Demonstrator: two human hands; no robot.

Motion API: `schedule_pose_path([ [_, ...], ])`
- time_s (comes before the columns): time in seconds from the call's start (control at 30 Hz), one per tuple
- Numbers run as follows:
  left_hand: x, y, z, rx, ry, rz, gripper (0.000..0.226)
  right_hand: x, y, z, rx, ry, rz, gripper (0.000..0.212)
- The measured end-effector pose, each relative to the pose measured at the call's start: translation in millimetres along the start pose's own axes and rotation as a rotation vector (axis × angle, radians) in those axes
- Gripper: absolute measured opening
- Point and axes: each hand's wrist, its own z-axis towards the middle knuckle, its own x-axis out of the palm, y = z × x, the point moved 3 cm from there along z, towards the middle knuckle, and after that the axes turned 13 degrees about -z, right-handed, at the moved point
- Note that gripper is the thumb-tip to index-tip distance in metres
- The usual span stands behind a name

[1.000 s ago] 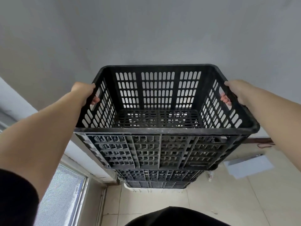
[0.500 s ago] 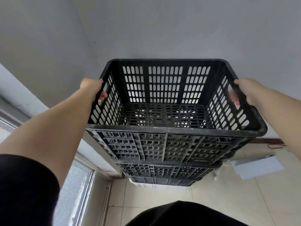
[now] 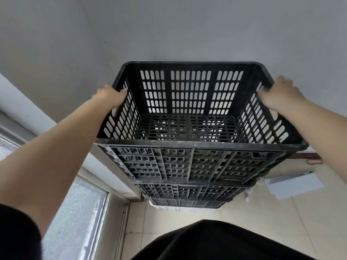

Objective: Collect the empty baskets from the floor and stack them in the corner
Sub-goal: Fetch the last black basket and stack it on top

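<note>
A black slotted plastic basket (image 3: pixel 189 145) sits empty on top of a stack of black baskets (image 3: pixel 187 192) against the grey wall, beside the window. My left hand (image 3: pixel 110 96) lies on its left rim, fingers curled over the edge, above the open handle hole. On the right rim, my right hand (image 3: pixel 279 94) is blurred, with fingers over the edge and the handle hole below it free. A white basket (image 3: pixel 169 208) peeks out at the bottom of the stack.
A window with a frosted pane (image 3: pixel 75 212) and its sill run along the left. A white flat sheet (image 3: pixel 294 184) and a small bottle (image 3: pixel 247 196) lie on the tiled floor right of the stack. A red cord (image 3: pixel 315 160) runs along the wall base.
The top basket has come down and forward onto the stack. Both hands have slipped out of the side handle holes and moved up onto the rim.
</note>
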Motion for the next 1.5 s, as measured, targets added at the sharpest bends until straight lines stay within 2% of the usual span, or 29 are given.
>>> schedule_pose_path([
  [0.07,-1.8,-5.9,-21.8,0.198,-0.014,0.153,0.071,-9.6,22.7,-27.2,-0.219,-0.118,-0.011,0.073],
  [0.1,-1.1,-8.1,-37.8,0.341,-0.002,0.126,0.071,-12.1,36.0,-45.6,-0.366,-0.119,0.003,0.071],
  [0.17,4.2,-8.1,-76.6,0.591,0.096,0.057,0.071,-9.2,58.3,-86.4,-0.647,-0.016,-0.018,0.067],
  [0.23,12.2,1.8,-107.2,0.688,0.230,0.070,0.082,-2.2,69.1,-123.9,-0.812,0.152,-0.032,0.066],
  [0.3,21.6,13.4,-126.0,0.672,0.307,0.180,0.095,8.0,71.7,-148.2,-0.893,0.249,-0.089,0.065],
  [0.4,34.1,20.2,-135.7,0.762,0.223,0.415,0.111,20.2,70.6,-157.4,-0.906,0.142,-0.192,0.063],
  [0.53,38.9,17.1,-133.1,0.762,0.207,0.540,0.101,23.1,72.3,-156.7,-0.971,-0.060,-0.233,0.077],
  [0.63,40.7,16.6,-129.3,0.806,0.198,0.524,0.116,21.4,73.5,-153.9,-1.017,-0.050,-0.253,0.087],
  [0.9,41.7,13.1,-133.1,0.768,0.255,0.411,0.099,13.2,72.6,-157.2,-1.021,-0.023,-0.311,0.060],
  [1.03,45.4,13.9,-135.2,0.838,0.216,0.423,0.107,15.9,68.5,-160.6,-0.993,-0.046,-0.313,0.052],
  [1.2,40.2,17.0,-134.1,0.910,0.153,0.440,0.104,22.5,71.9,-164.4,-0.989,-0.138,-0.249,0.070],
  [1.37,39.7,17.3,-131.1,0.862,0.138,0.432,0.106,25.6,71.1,-166.4,-0.949,-0.181,-0.202,0.068],
  [1.5,41.3,19.0,-139.1,0.870,0.064,0.537,0.100,28.5,68.5,-173.8,-0.911,-0.205,-0.176,0.063],
])
